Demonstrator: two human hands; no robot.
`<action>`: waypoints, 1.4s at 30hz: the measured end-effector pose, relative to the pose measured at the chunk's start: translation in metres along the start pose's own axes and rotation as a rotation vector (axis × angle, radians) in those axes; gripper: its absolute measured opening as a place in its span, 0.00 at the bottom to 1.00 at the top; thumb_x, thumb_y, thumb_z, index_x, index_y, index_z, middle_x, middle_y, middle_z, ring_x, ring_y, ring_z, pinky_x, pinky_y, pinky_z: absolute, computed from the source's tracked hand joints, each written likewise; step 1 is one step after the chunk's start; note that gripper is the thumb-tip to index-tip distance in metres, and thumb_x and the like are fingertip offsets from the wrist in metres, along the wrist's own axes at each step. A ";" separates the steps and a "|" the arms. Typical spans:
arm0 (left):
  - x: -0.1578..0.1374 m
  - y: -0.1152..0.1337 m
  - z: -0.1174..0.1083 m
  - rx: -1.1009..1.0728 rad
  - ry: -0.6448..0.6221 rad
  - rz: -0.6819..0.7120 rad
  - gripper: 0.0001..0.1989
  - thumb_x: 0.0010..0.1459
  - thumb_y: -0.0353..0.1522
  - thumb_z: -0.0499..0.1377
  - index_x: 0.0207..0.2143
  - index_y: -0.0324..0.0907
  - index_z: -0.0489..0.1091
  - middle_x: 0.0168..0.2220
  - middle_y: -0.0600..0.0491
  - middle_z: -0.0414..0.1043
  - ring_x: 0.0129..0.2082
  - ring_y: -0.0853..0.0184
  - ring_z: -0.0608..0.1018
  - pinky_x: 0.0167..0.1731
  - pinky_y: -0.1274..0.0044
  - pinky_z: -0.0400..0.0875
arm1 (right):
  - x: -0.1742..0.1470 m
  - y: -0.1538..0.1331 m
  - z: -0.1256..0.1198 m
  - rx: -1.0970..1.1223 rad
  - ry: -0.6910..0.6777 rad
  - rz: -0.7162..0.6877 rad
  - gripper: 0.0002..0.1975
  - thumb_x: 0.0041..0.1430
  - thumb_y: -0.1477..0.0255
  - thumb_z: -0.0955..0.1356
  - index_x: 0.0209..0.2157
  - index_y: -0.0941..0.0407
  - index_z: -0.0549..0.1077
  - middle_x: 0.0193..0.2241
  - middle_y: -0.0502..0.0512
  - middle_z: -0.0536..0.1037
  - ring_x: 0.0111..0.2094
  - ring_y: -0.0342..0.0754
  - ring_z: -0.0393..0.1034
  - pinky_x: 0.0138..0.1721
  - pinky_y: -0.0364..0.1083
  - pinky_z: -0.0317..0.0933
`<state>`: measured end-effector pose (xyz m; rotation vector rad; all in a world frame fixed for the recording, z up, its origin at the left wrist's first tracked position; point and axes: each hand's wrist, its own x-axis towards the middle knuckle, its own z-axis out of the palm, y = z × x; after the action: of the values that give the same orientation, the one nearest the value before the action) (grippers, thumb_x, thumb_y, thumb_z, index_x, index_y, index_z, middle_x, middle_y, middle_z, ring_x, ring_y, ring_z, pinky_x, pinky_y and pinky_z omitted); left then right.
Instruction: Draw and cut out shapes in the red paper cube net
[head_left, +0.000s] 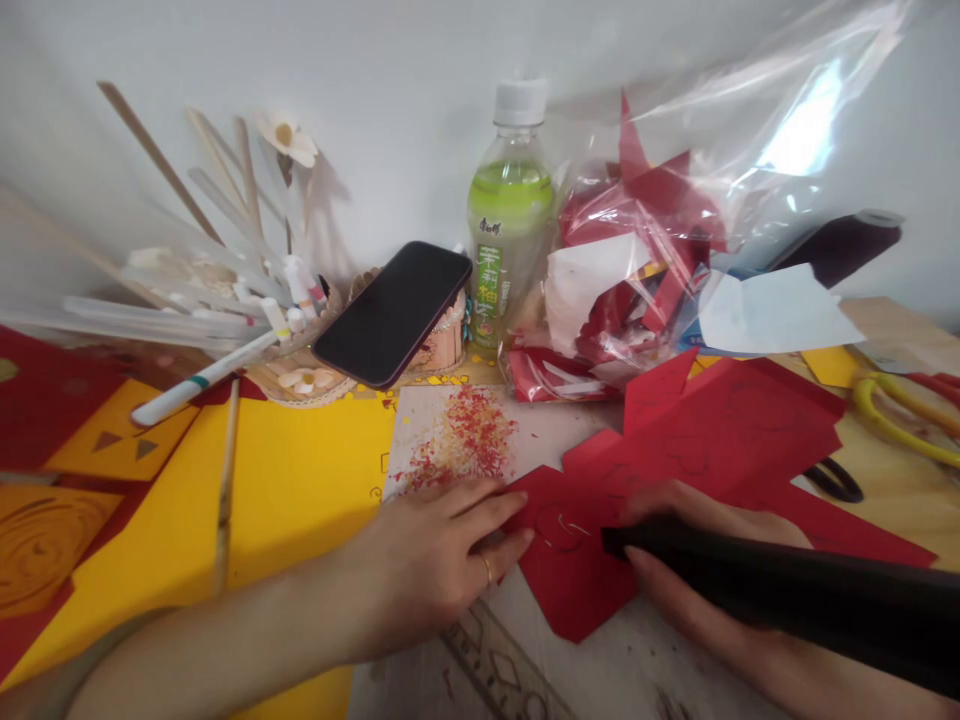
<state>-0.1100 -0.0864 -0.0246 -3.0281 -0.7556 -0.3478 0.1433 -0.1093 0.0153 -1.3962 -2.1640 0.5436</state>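
A small red paper piece point(574, 590) lies on the grey board, with a curved pencil line and thin pale cuts on it. My left hand point(450, 545) rests flat with fingers stretched, its fingertips on the left edge of this piece. My right hand point(694, 560) is closed around a long black pen-shaped tool point(780, 590). The tool's dark tip end is over the right part of the red piece; whether it touches cannot be made out. Larger red paper sheets point(705, 420) with pencil drawings lie just behind my right hand.
Red and yellow scraps point(480, 430) litter the grey board point(420, 420). Behind stand a phone point(397, 310), a green drink bottle point(510, 210) and a clear bag of paper scraps point(630, 270). Yellow paper point(300, 500) and sticks lie left; yellow-handled scissors point(892, 420) lie right.
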 end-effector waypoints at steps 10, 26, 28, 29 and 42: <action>0.009 0.006 0.003 -0.047 0.130 0.065 0.17 0.67 0.26 0.44 0.40 0.36 0.73 0.40 0.44 0.75 0.38 0.62 0.75 0.31 0.74 0.75 | 0.000 -0.007 0.003 0.136 -0.043 0.109 0.04 0.60 0.68 0.66 0.38 0.49 0.68 0.30 0.50 0.79 0.26 0.48 0.77 0.24 0.44 0.73; 0.014 0.006 0.008 -0.562 -0.051 -0.254 0.11 0.67 0.33 0.49 0.37 0.41 0.69 0.35 0.51 0.72 0.36 0.67 0.73 0.33 0.78 0.68 | -0.006 -0.011 0.046 0.060 0.087 -0.101 0.09 0.56 0.78 0.62 0.35 0.49 0.60 0.20 0.41 0.70 0.14 0.38 0.64 0.15 0.38 0.57; 0.012 0.007 0.011 -0.532 -0.024 -0.224 0.11 0.67 0.32 0.48 0.37 0.40 0.69 0.35 0.51 0.71 0.36 0.67 0.73 0.33 0.78 0.67 | -0.006 -0.010 0.049 0.042 0.101 -0.112 0.09 0.56 0.79 0.61 0.34 0.49 0.59 0.21 0.42 0.70 0.16 0.38 0.65 0.16 0.38 0.57; 0.012 0.008 0.012 -0.506 -0.013 -0.203 0.11 0.67 0.31 0.47 0.37 0.40 0.69 0.35 0.51 0.71 0.36 0.68 0.73 0.33 0.78 0.68 | -0.006 -0.009 0.051 0.035 0.107 -0.114 0.09 0.56 0.79 0.60 0.33 0.49 0.58 0.21 0.42 0.70 0.17 0.38 0.65 0.17 0.38 0.58; 0.012 0.007 0.009 -0.304 0.056 -0.002 0.13 0.64 0.24 0.48 0.29 0.38 0.68 0.35 0.50 0.70 0.36 0.64 0.71 0.31 0.75 0.69 | -0.012 -0.007 0.056 -0.047 0.081 -0.134 0.09 0.56 0.79 0.62 0.34 0.50 0.58 0.20 0.44 0.69 0.17 0.40 0.65 0.18 0.39 0.60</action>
<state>-0.0945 -0.0868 -0.0307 -3.2789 -0.7669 -0.5958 0.1085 -0.1261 -0.0273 -1.2639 -2.1983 0.3829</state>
